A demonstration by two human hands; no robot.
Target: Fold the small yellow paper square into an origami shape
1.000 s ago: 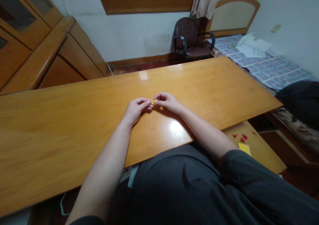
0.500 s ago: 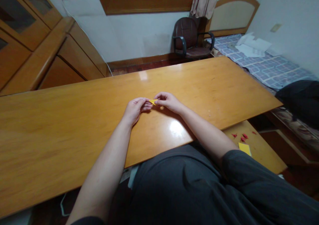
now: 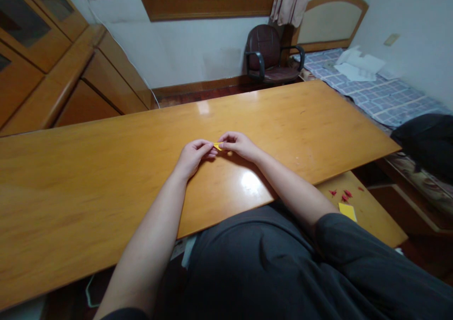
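Note:
A small folded piece of yellow paper is held just above the wooden table, between my two hands. My left hand pinches its left end with thumb and forefinger. On the other side, my right hand grips the right end between thumb and fingers. Fingertips cover much of the paper, so its full folded shape is hidden.
To my right, a lower wooden surface carries several small red folded pieces and a yellow paper stack. A brown armchair stands beyond the table. A bed and a black bag are at the right.
My left thumb and forefinger have shifted slightly right and now cover more of the yellow paper's left tip. My right hand has barely moved.

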